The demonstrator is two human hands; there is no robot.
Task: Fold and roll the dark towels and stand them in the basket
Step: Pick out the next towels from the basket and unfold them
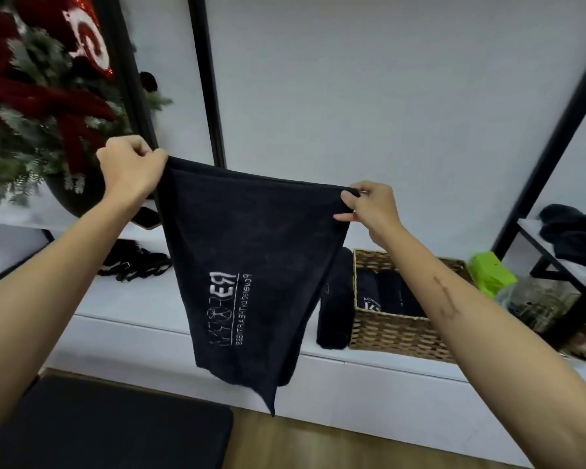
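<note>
Head view shows the opening of a fold, with one towel [251, 265] held up in the air to the left of the basket [400, 330] and slightly in front of it. Left of the towel, the left hand [131, 170] pinches one top corner, fingers curled round the hem. The cloth hangs between the hands with its white lettering reading mirrored and sideways, its lower edge dangling free below the ledge [156, 309] on which the basket stands. At the towel's other top corner the right hand [372, 208] grips with thumb and fingers closed on the fabric.

This looks like the spreading step, before any fold is made. The next move likely calls for bringing the two corners together, or laying the cloth flat on the ledge left of the basket, so the edges line up before rolling.

Just left of the basket a rolled towel [334, 299] rests against its wall, outside it. The basket itself holds dark rolls [386, 292] standing upright, perhaps two or three; the dark interior makes the count uncertain. Right of the basket more dark cloth [572, 231] lies heaped on a shelf.
</note>
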